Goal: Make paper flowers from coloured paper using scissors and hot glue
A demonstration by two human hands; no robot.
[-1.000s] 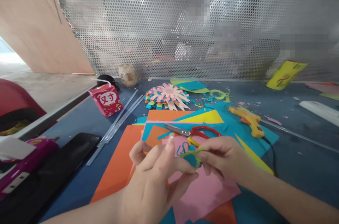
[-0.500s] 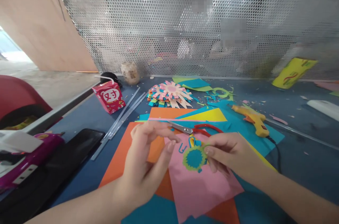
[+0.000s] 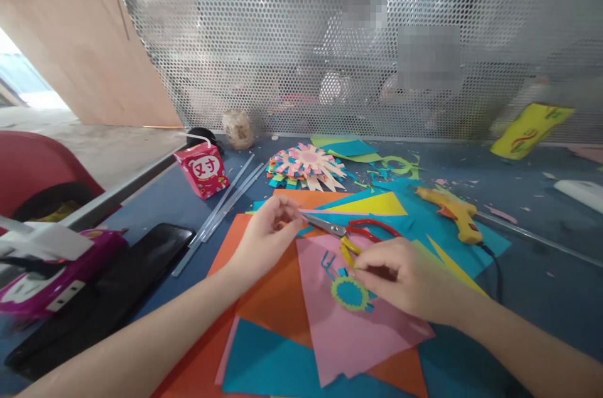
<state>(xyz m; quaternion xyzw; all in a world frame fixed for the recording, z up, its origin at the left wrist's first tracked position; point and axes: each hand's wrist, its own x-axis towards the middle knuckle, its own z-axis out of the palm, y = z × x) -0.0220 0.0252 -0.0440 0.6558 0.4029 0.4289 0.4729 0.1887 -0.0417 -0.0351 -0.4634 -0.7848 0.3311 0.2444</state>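
Note:
My left hand [image 3: 273, 228] is at the tip of the scissors [image 3: 336, 230], with thumb and fingers curved and a gap between them. I cannot tell whether it touches the blade. The scissors lie on coloured paper, with one red handle and one yellow. My right hand [image 3: 398, 275] pinches the upper right edge of a small jagged green paper ring [image 3: 350, 293] with blue paper in its middle. That piece is over a pink sheet [image 3: 348, 341]. Thin bent blue paper strips [image 3: 327, 262] lie just left of it.
Layered paper flowers [image 3: 306, 162] sit at the back. A yellow glue gun [image 3: 455, 213] lies at right, its cord running forward. On the left are a red drink carton [image 3: 203, 169], clear glue sticks [image 3: 230, 203], a black phone-like slab [image 3: 103, 297] and a purple power strip [image 3: 66, 279].
My left hand has moved forward to the scissors' tip. My right hand has lowered slightly with the green ring, which now sits lower on the pink sheet. The view has shifted a little.

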